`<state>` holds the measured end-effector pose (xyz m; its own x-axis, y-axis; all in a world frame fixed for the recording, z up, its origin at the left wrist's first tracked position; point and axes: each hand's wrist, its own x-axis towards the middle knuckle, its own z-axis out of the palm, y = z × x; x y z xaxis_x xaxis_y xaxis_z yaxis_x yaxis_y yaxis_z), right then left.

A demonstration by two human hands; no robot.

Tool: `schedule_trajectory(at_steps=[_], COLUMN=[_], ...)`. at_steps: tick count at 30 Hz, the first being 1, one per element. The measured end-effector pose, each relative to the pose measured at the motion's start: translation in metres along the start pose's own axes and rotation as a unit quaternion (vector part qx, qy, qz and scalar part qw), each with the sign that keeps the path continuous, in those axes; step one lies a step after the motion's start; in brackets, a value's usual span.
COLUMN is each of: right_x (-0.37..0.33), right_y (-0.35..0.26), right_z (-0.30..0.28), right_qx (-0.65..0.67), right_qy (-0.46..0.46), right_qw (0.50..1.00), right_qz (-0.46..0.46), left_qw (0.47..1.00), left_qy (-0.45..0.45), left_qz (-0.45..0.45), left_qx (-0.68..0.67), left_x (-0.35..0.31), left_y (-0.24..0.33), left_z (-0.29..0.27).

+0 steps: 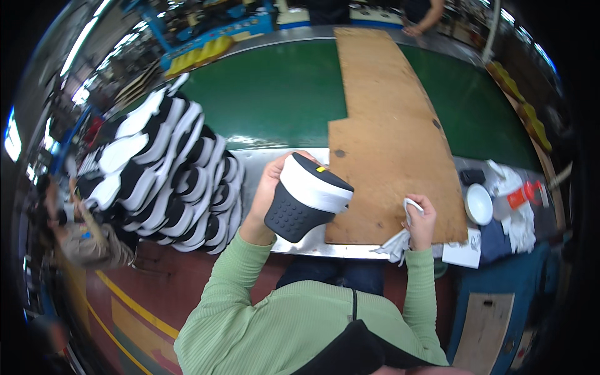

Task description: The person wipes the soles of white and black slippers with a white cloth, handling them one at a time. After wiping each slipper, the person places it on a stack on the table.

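My left hand (267, 190) is closed around a shoe sole (314, 192), holding it up above the near table edge. The sole has a white sidewall, a black studded underside and a small yellow mark on its black upper part. My left fingers are partly hidden behind it. To its right, my right hand (422, 220) grips a white cloth (396, 244), which sticks out at the fingertips and hangs below the hand. A brown board (390, 150) lies beneath and beyond both hands.
A tall pile of black and white soles (181, 181) stands on the left. At right are a white bowl (479, 204), a bottle with a red cap (524, 194) and crumpled cloths (520, 228). A green belt (269, 94) stretches beyond; another person's hands (414, 29) show at the far side.
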<state>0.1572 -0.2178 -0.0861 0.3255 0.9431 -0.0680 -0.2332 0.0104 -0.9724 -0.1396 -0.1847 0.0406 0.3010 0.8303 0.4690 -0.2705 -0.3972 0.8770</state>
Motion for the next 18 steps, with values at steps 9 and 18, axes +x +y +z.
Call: schedule_trajectory(at_steps=[9, 18], right_x=[0.011, 0.007], right_y=[0.035, 0.030], right_z=[-0.006, -0.005], right_qx=[-0.007, -0.001], right_qy=[0.005, -0.011], right_qw=[0.999, 0.999], right_qz=[-0.048, -0.039], left_qw=[0.825, 0.803], left_qy=[0.026, 0.072], left_qz=[-0.140, -0.134], left_qx=[-0.547, -0.576], left_x=[-0.018, -0.024], left_y=[-0.002, 0.010], left_z=[0.011, 0.017])
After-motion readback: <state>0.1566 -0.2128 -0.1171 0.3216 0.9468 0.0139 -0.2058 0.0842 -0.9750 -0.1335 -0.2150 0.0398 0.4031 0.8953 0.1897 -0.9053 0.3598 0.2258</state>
